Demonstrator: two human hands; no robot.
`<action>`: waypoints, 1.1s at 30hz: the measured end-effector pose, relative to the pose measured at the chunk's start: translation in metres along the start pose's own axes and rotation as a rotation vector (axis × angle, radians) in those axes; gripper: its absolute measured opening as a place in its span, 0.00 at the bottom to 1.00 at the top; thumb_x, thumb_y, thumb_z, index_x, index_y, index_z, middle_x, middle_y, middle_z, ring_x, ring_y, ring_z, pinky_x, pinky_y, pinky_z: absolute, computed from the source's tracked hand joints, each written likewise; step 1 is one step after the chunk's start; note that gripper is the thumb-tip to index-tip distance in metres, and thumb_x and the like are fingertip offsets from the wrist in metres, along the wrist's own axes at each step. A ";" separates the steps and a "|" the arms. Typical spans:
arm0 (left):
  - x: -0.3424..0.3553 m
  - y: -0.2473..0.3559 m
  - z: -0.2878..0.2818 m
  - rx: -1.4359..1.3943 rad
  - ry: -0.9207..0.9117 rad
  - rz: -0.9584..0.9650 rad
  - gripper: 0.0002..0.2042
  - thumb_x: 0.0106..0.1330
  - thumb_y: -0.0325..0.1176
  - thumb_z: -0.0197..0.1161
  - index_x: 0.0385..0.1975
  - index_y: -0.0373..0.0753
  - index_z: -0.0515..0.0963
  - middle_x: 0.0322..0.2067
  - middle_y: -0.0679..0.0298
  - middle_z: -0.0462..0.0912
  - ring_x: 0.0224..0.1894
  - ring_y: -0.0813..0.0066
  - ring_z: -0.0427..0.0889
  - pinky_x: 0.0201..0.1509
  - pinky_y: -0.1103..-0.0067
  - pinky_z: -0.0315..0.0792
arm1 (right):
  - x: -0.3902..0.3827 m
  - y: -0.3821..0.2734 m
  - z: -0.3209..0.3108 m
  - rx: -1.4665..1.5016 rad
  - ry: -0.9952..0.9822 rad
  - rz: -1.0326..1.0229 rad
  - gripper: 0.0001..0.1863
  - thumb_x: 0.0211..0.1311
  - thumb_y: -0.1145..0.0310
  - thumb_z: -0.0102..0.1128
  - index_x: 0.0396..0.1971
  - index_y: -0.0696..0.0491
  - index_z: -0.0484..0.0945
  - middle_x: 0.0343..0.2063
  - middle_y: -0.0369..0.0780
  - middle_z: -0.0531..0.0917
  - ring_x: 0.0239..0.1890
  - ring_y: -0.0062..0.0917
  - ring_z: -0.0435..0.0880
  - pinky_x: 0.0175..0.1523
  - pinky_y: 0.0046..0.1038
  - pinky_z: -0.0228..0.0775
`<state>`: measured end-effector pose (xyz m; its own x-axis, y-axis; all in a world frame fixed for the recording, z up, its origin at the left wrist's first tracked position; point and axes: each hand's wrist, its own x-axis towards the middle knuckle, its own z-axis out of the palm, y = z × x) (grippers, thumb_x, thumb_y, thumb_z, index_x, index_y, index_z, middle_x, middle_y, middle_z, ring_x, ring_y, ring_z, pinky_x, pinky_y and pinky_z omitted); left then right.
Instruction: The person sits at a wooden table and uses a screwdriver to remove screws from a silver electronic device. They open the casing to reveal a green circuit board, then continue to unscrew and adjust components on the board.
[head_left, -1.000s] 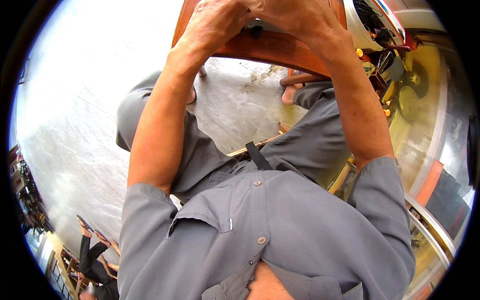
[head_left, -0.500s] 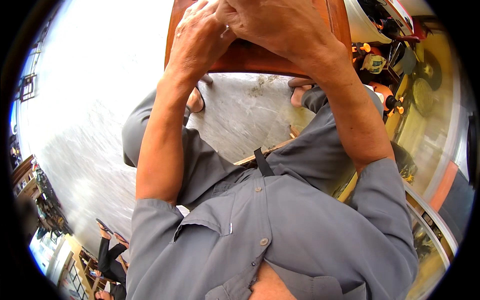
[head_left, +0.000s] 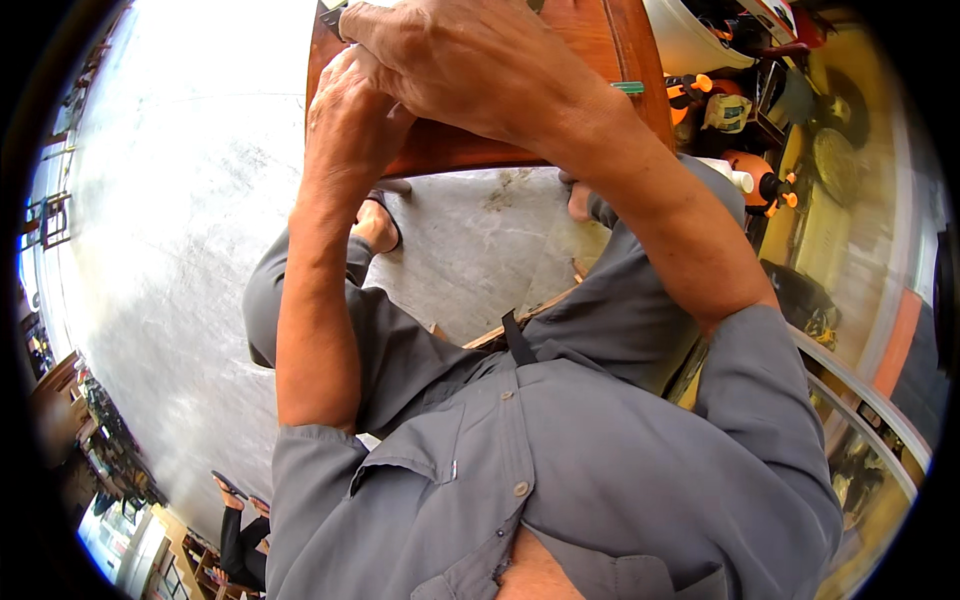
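My two hands meet over a reddish-brown wooden table [head_left: 470, 145] at the top of the view. My right hand [head_left: 455, 65] reaches across and lies partly over my left hand [head_left: 350, 110]. Both have their fingers curled in. At the right hand's fingertips a small dark thing with a pale edge [head_left: 333, 18] sticks out by the table's left side; its kind is unclear. What the left fingers hold, if anything, is hidden. A small green object [head_left: 628, 88] lies on the tabletop beside my right wrist.
Right of the table stand a white tub [head_left: 690, 35], orange containers with black caps [head_left: 755, 175] and a glass-sided case [head_left: 870, 430]. Grey floor [head_left: 180, 250] spreads to the left. Another person's dark-clothed legs [head_left: 235, 535] show at lower left.
Both hands have shifted left and down in the view, the right now further across the left. The dark thing at the fingertips and the green object have come into sight.
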<state>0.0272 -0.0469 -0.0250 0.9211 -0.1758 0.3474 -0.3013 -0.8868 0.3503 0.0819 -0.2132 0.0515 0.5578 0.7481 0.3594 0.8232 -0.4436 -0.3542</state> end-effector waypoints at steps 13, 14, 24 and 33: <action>0.002 0.004 -0.001 -0.036 -0.056 -0.048 0.09 0.69 0.33 0.61 0.43 0.36 0.81 0.43 0.53 0.83 0.52 0.50 0.80 0.65 0.60 0.69 | -0.007 0.004 0.019 -0.158 0.237 -0.005 0.05 0.64 0.70 0.65 0.37 0.54 0.82 0.21 0.45 0.87 0.25 0.32 0.91 0.29 0.32 0.83; 0.002 0.006 -0.001 -0.033 -0.102 -0.122 0.09 0.69 0.33 0.61 0.44 0.36 0.81 0.43 0.53 0.83 0.53 0.50 0.80 0.66 0.60 0.68 | -0.006 0.006 0.015 -0.164 0.204 0.000 0.05 0.63 0.70 0.65 0.37 0.54 0.82 0.21 0.46 0.87 0.26 0.32 0.91 0.30 0.32 0.83; 0.004 0.000 -0.001 0.001 0.052 0.115 0.09 0.69 0.33 0.63 0.44 0.37 0.81 0.46 0.54 0.84 0.54 0.51 0.80 0.64 0.61 0.70 | -0.006 0.005 0.013 -0.244 0.313 -0.082 0.07 0.59 0.71 0.68 0.36 0.54 0.82 0.20 0.45 0.87 0.24 0.32 0.90 0.29 0.33 0.82; 0.018 0.019 -0.011 -0.218 0.165 -0.023 0.08 0.70 0.34 0.70 0.37 0.35 0.83 0.34 0.59 0.88 0.37 0.65 0.87 0.43 0.72 0.79 | -0.013 0.060 -0.059 0.079 0.580 0.174 0.07 0.65 0.74 0.59 0.38 0.60 0.82 0.23 0.47 0.87 0.26 0.33 0.88 0.33 0.33 0.81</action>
<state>0.0351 -0.0623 -0.0026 0.8810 -0.0683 0.4681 -0.3430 -0.7737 0.5326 0.1301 -0.2786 0.0764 0.6679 0.2678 0.6944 0.7172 -0.4808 -0.5044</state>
